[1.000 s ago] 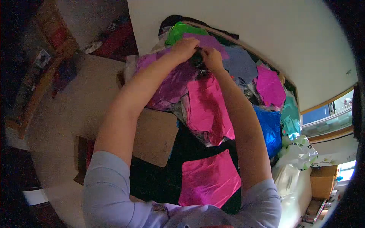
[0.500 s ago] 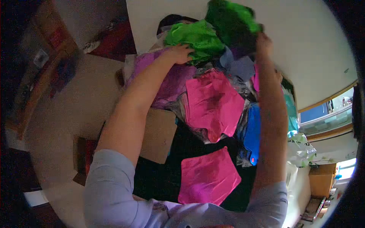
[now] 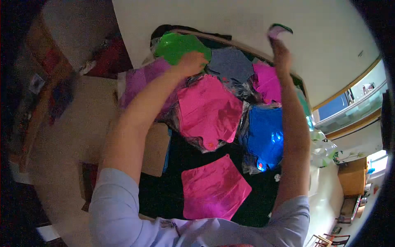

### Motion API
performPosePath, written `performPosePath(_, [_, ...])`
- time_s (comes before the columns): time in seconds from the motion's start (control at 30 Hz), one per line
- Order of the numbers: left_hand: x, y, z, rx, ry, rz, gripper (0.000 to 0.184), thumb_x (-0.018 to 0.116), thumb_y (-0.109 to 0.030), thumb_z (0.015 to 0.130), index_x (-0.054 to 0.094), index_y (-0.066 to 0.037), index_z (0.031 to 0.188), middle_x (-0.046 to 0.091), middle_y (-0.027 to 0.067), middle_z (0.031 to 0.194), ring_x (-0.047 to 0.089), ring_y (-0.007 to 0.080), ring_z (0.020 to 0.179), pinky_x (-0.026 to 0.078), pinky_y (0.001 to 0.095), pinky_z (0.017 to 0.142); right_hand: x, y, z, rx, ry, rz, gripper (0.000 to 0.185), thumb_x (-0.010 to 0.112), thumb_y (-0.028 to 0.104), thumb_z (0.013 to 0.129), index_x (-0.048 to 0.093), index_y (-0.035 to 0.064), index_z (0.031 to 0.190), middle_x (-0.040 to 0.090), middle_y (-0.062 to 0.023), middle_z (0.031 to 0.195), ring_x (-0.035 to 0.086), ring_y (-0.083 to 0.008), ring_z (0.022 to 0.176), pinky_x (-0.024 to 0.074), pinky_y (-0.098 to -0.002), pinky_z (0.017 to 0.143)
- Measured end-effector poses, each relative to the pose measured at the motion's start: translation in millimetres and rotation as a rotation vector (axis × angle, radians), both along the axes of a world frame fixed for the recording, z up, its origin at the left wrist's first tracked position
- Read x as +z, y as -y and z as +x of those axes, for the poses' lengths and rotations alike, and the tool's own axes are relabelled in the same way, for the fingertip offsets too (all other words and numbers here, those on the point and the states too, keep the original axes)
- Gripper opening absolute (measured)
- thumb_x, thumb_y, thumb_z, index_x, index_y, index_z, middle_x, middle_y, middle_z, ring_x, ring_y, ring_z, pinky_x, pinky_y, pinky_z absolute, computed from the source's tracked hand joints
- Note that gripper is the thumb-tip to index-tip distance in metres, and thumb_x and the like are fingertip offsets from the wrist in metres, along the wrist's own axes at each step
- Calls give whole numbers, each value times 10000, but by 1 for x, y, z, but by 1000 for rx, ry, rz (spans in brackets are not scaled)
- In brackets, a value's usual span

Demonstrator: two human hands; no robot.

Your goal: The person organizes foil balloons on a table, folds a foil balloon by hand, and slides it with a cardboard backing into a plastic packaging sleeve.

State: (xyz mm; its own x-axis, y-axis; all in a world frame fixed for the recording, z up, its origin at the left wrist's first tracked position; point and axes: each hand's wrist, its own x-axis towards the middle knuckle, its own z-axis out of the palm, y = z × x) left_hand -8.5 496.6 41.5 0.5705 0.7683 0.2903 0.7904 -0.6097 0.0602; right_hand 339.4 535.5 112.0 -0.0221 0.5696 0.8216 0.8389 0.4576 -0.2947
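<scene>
My left hand (image 3: pixel 192 64) is at the lower right edge of a stack of green foil balloons (image 3: pixel 175 44); its fingers are blurred. Raised at the upper right, my right hand (image 3: pixel 282 55) grips a thin green foil balloon (image 3: pixel 284 27), seen nearly edge-on and smeared by motion. Flat pink foil balloons (image 3: pixel 210 109) lie stacked in clear plastic in the middle. Closer to me is a single pink foil balloon (image 3: pixel 216 187) on a black surface (image 3: pixel 175 193). Grey foil balloons (image 3: pixel 230 64) lie right of the green stack.
Purple foil (image 3: pixel 140 84) lies to the left, magenta foil (image 3: pixel 267 82) and a blue foil stack (image 3: pixel 263 127) to the right. A cardboard piece (image 3: pixel 156 150) sits by my left forearm. Beyond is a pale wall-like surface (image 3: pixel 230 16); clear plastic bags (image 3: pixel 321 146) are at right.
The green foil in my right hand has swung from broad to nearly edge-on, away from the stack. The grey stack and the blue stack show more fully; the whole view has shifted slightly.
</scene>
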Motion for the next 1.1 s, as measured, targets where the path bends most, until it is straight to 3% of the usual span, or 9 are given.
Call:
performPosePath(0.07, [-6,3,34,-200,38,88,181,553,-158,735,678,-109,857,604,135,1006,556,323,968,480,432,779,-36,-16,-12,96,140,-19,266,475,255,862,607,119,1048,622,-171,959,594,-377,845,462,-467,695])
performPosePath(0.17, [-16,8,69,-221,-53,83,160,530,-149,733,670,-90,785,621,154,916,583,341,890,486,446,723,-73,12,-61,124,360,-295,234,455,191,871,617,88,1005,620,-188,935,596,-371,861,478,-436,696])
performPosePath(0.23, [-15,7,80,-151,-38,1,153,534,-141,727,665,-80,778,621,160,876,586,348,860,480,454,720,-109,0,-72,131,434,-508,216,460,179,858,618,89,974,616,-196,909,589,-388,844,468,-463,697])
performPosePath(0.37, [-17,5,84,-61,62,-127,152,546,-92,707,659,-51,799,619,176,813,590,368,802,471,458,731,-130,18,-88,200,355,-544,200,469,170,849,611,82,958,610,-209,883,578,-406,839,458,-482,708])
performPosePath(0.6, [-23,8,79,-224,298,51,180,527,-65,712,655,-30,835,617,200,868,584,375,842,466,442,749,-112,34,-90,213,300,-553,212,456,162,853,594,76,990,608,-229,885,581,-411,843,460,-499,722])
performPosePath(0.8, [-23,-9,88,-141,-10,-189,176,564,-92,700,647,-30,842,603,218,901,579,383,851,457,469,722,-124,30,-90,258,257,-497,222,423,175,873,573,82,1007,617,-208,921,584,-406,864,455,-517,733])
performPosePath(0.9, [-31,-12,92,-77,79,-154,149,576,-104,694,640,-26,805,606,217,874,583,384,829,457,477,703,-121,35,-89,247,272,-495,235,422,168,871,578,88,1028,617,-202,941,585,-400,873,456,-512,737])
performPosePath(0.97, [-30,-6,91,-96,303,8,115,567,-97,698,628,-14,752,609,215,828,586,385,807,457,475,694,-113,41,-90,240,258,-513,242,422,164,869,581,90,1035,618,-201,946,587,-395,874,459,-508,736])
performPosePath(1.1, [-31,-14,90,-110,339,-52,110,560,-93,722,631,-13,751,612,208,806,589,382,791,462,466,702,-113,39,-85,210,232,-539,239,492,150,836,597,90,1042,609,-221,894,573,-416,839,456,-495,728])
